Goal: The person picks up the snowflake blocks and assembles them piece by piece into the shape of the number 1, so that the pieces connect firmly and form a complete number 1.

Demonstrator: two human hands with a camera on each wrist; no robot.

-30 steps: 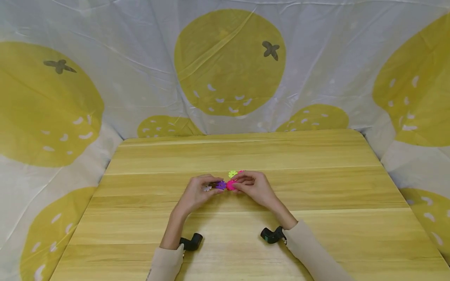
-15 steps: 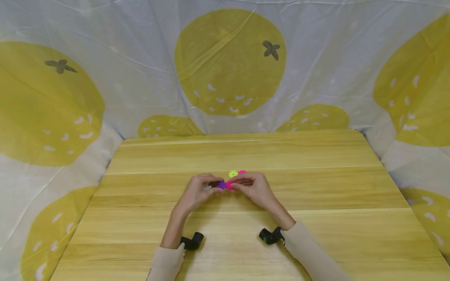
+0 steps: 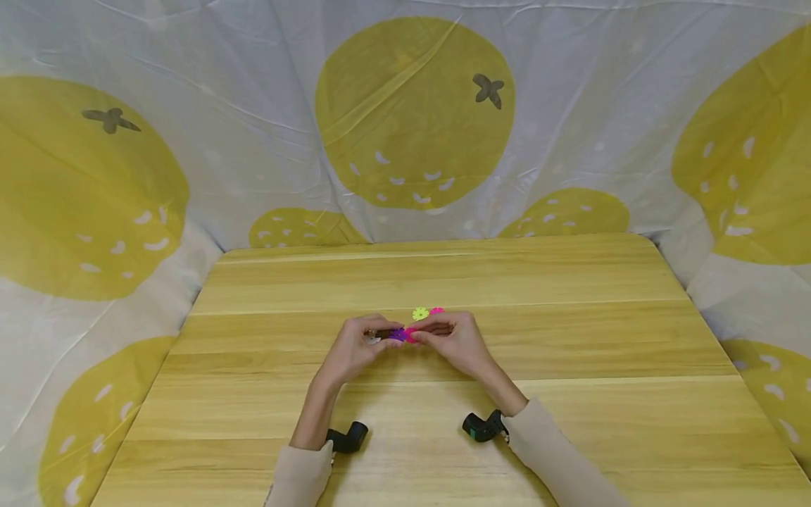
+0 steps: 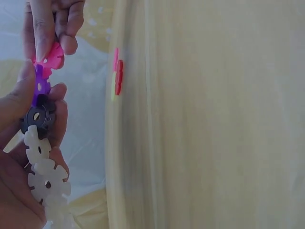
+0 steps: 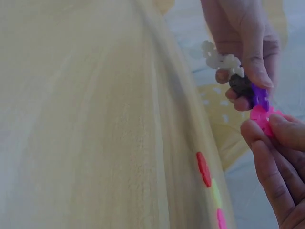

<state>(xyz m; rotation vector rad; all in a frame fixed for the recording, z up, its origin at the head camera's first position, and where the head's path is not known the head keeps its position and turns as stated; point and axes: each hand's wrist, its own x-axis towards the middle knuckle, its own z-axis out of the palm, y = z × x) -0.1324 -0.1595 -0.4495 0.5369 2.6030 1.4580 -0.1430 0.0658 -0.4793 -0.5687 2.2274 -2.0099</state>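
Note:
Between the thumb and fingers of my left hand [image 3: 356, 346] is a chain of notched snowflake discs. In the left wrist view it runs from several white discs [image 4: 48, 183] through a dark disc [image 4: 39, 117] to a purple disc [image 4: 42, 87]. My right hand [image 3: 455, 339] pinches a bright pink disc [image 5: 260, 118] whose edge meets the purple disc [image 5: 260, 97]. Whether their slots are fully engaged, I cannot tell. Fingers cover part of both discs in the head view, and the left palm hides some of the chain.
Beyond the hands, a yellow disc [image 3: 421, 313] and another pink disc [image 3: 436, 310] lie on the wooden table [image 3: 570, 338]. A red disc [image 5: 203, 169] lies near them in the wrist views. A patterned cloth [image 3: 253, 141] hangs behind the table.
My right hand has shifted slightly left, bringing its pink disc closer against the purple one. The pink disc on the table shows more from behind that hand. The left hand stays nearly still.

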